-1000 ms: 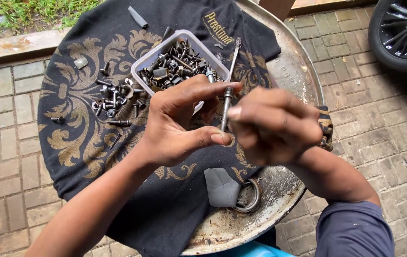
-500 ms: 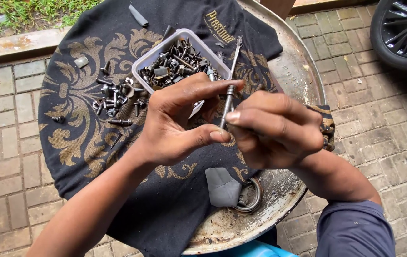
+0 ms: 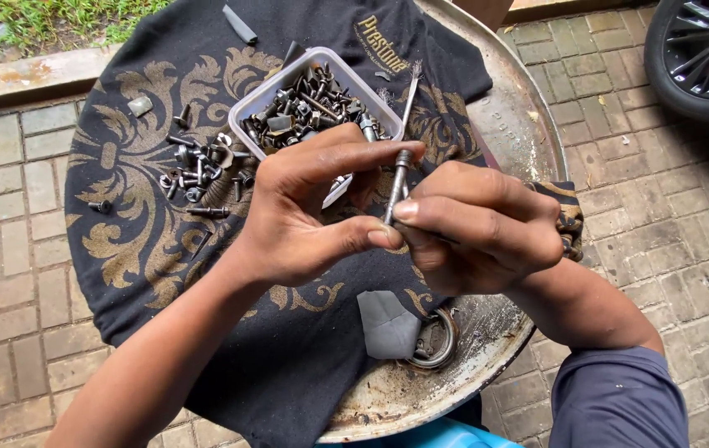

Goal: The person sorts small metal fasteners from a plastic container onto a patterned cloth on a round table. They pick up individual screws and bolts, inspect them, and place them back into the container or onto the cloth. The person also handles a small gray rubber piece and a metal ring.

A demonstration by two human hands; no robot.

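Both hands pinch 1 long dark metal bolt (image 3: 397, 187): left hand (image 3: 301, 220) at its top, right hand (image 3: 479, 236) lower down. If the fingers slip, it might drop among the loose screws (image 3: 197, 170) on the black cloth (image 3: 139, 249).

Soft daylight, faint shadows, perhaps slightly blurred

One package only: a white rectangular plastic tub (image 3: 248, 112), open, far of my hands, centre-left on the black shirt (image 3: 122, 249), which carries a gold printed logo (image 3: 388, 43) far right.
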